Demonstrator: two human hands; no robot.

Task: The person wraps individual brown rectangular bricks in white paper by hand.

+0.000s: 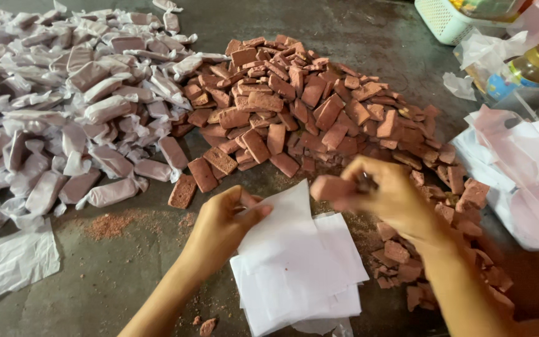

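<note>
Blurring right hand hides its grip on block.

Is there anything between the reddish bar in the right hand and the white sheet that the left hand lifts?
Nothing visible. The right hand holds the reddish bar right beside the lifted white sheet, which the left hand pinches at its edge. Only open air lies between them.

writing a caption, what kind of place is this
Likely a small home or cottage workshop for hand-wrapping sweets: a heap of bare reddish bars, a pile of wrapped ones, and a stack of white wrapping sheets.
</note>
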